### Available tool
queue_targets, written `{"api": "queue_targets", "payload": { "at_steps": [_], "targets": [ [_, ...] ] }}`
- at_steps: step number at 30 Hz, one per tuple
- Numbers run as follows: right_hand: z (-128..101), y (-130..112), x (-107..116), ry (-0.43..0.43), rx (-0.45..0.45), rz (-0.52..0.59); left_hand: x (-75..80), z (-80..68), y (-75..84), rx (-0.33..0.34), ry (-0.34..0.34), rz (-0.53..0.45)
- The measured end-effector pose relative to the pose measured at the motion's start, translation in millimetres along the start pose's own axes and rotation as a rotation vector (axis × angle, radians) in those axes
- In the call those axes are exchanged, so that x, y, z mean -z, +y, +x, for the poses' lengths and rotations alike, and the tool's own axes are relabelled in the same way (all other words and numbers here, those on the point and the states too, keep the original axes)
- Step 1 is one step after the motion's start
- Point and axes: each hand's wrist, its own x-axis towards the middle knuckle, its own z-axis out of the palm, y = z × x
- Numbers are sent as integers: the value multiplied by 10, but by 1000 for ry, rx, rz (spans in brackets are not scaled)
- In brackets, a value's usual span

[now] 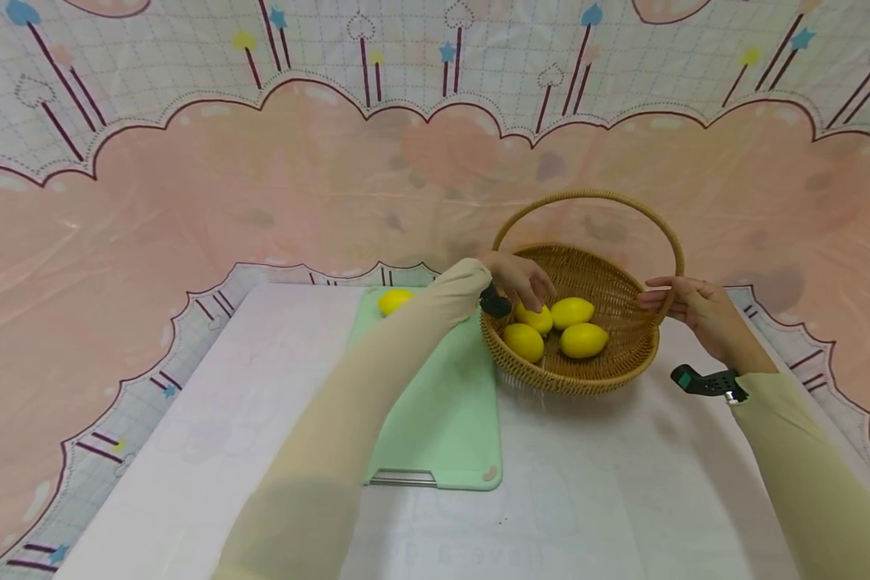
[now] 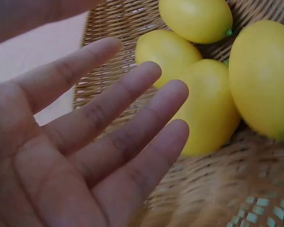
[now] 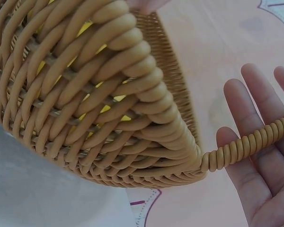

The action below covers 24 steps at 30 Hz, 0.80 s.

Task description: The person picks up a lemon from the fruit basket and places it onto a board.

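A brown woven basket (image 1: 580, 274) with an arched handle (image 1: 587, 195) holds several yellow lemons (image 1: 583, 341). My left hand (image 1: 515, 278) reaches over the basket's left rim, above the lemons. In the left wrist view its fingers (image 2: 128, 87) are straight and spread, holding nothing, with lemons (image 2: 262, 75) beyond the fingertips. At the basket's right side, my right hand (image 1: 706, 318) touches the base of the handle. The right wrist view shows the handle (image 3: 255, 143) crossing in front of its extended fingers (image 3: 241, 106); they are not curled round it.
A light green cutting board (image 1: 442, 419) lies left of the basket, partly under my left sleeve. Another lemon (image 1: 394, 301) rests near its far end. Both stand on a white-covered table (image 1: 261, 387), with a patterned pink sheet (image 1: 297, 185) behind.
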Motion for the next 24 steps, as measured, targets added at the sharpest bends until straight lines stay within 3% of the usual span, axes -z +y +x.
{"api": "queue_targets", "payload": {
  "at_steps": [3, 7, 15, 20, 24],
  "targets": [
    [-6, 7, 3, -3, 11, 10, -41, 93, 17, 37, -26, 9],
    [-10, 14, 3, -15, 21, 40, -85, 180, 36, 93, -63, 114],
    [4, 10, -12, 2, 6, 0, -138, 266, 22, 158, -121, 213],
    [2, 15, -9, -4, 11, 21, -162, 293, -13, 155, -127, 314],
    [0, 17, -6, -1, 14, 27, -210, 325, -13, 142, -143, 269]
  ]
}}
